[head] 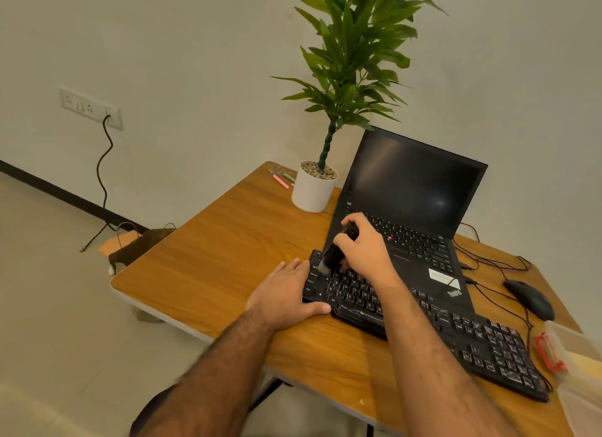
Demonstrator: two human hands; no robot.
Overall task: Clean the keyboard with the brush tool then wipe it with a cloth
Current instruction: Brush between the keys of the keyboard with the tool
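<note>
A black keyboard (462,335) lies diagonally on the wooden table (228,241). My right hand (365,247) grips a dark brush tool (335,252), and the pale bristle tip touches the keys at the keyboard's far left corner. Beside the keyboard's left end, my left hand (286,293) lies flat on the table with straight fingers, its thumb along the keyboard's front edge. No cloth is in view.
An open black laptop (413,208) stands behind the keyboard. A potted plant in a white pot (312,189) and coloured markers (281,179) sit at the far corner. A black mouse (529,298) and a clear plastic box (573,365) are on the right, with cables nearby.
</note>
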